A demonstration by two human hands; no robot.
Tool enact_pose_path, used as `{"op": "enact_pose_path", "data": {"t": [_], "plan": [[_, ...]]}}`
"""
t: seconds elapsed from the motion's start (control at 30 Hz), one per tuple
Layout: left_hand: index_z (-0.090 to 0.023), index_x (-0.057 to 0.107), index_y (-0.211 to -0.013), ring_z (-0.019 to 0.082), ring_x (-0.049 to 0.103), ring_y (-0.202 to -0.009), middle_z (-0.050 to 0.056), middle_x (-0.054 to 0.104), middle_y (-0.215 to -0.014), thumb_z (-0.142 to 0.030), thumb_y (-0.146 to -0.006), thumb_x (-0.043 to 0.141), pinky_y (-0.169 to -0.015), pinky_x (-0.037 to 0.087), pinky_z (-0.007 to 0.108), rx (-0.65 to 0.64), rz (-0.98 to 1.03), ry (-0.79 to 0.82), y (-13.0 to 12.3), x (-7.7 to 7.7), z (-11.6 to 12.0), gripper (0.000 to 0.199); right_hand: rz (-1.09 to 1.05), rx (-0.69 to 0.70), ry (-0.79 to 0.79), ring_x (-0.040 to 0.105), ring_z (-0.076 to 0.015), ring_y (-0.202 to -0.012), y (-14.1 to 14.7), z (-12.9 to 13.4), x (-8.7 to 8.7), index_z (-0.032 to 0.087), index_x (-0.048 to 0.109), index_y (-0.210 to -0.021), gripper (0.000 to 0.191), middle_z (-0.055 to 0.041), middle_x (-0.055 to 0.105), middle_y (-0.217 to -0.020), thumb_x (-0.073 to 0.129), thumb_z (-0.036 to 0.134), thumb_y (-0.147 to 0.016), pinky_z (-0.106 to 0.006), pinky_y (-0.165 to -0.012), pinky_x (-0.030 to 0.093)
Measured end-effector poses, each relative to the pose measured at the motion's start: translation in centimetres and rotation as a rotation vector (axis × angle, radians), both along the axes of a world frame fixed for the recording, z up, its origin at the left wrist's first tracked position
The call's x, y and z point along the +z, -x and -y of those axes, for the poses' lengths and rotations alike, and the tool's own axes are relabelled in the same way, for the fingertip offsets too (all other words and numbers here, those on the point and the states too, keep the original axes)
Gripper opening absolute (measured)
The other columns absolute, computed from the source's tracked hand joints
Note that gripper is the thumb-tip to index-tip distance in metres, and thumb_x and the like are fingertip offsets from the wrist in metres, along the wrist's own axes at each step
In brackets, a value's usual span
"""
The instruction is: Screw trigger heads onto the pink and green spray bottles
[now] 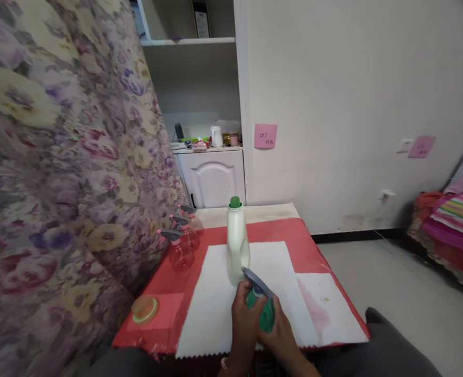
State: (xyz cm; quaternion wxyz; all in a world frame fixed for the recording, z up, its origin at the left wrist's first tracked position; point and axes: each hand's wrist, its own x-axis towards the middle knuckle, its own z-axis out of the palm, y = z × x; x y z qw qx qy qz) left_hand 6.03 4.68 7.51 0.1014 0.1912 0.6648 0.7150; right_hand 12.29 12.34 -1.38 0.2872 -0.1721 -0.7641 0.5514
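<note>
A green spray bottle (pixel 267 317) with a grey trigger head (pixel 257 283) is held between my two hands near the front of the table. My left hand (pixel 245 314) is closed round its upper left side, by the neck. My right hand (pixel 280 327) wraps its right side and lower part. Just behind them a tall pale jug (pixel 236 241) stands upright on white paper (pixel 211 298), with a green piece (pixel 235 201) in its open mouth. The nozzle points left, close to the jug's lower part.
Several clear spray bottles (pixel 180 255) with pink and grey heads stand at the table's left edge. A round orange-topped lid (pixel 144 309) lies front left on the red cover (pixel 161 327). A floral curtain (pixel 78 209) hangs left.
</note>
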Motion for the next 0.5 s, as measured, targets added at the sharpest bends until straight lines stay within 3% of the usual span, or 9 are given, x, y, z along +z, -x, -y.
{"op": "enact_pose_path", "data": {"t": [0.17,0.27,0.37,0.5], "plan": [[-0.018,0.061,-0.106,0.025,0.066,-0.099,0.007,0.072,-0.103,-0.031,-0.070,0.068,-0.090,0.050,0.036,-0.064,-0.004,0.040,-0.22,0.06,0.56,0.039,0.008,-0.045,-0.001,0.061,-0.0279,-0.116,0.19,0.21,-0.06,0.023,0.040,-0.134,0.077,-0.0098,0.061,-0.131,0.074,0.034,-0.065,-0.038,-0.098,0.051],[-0.018,0.062,-0.099,0.023,0.066,-0.091,0.004,0.072,-0.092,-0.033,-0.073,0.066,-0.085,0.051,0.035,-0.080,-0.028,0.038,-0.23,0.06,0.57,0.030,0.032,-0.035,-0.015,0.064,-0.0277,-0.111,0.22,0.16,-0.15,0.022,0.041,-0.133,0.077,-0.0091,0.063,-0.126,0.075,0.035,-0.065,-0.037,-0.094,0.053],[-0.020,0.059,-0.087,0.021,0.065,-0.083,0.001,0.069,-0.083,-0.027,-0.069,0.069,-0.080,0.050,0.032,-0.007,-0.044,0.034,-0.08,0.09,0.05,0.023,0.051,-0.018,-0.018,0.064,-0.0279,-0.112,0.17,-0.02,-0.26,0.022,0.039,-0.133,0.079,-0.0099,0.063,-0.126,0.076,0.037,-0.064,-0.037,-0.094,0.053],[-0.019,0.059,-0.091,0.022,0.064,-0.091,0.003,0.070,-0.091,-0.026,-0.069,0.069,-0.085,0.049,0.033,-0.013,-0.023,-0.013,0.18,0.71,-0.15,0.024,0.020,-0.018,-0.014,0.061,-0.0279,-0.117,0.26,-0.31,-0.66,0.024,0.038,-0.135,0.082,-0.0094,0.060,-0.131,0.077,0.034,-0.063,-0.037,-0.097,0.051]]}}
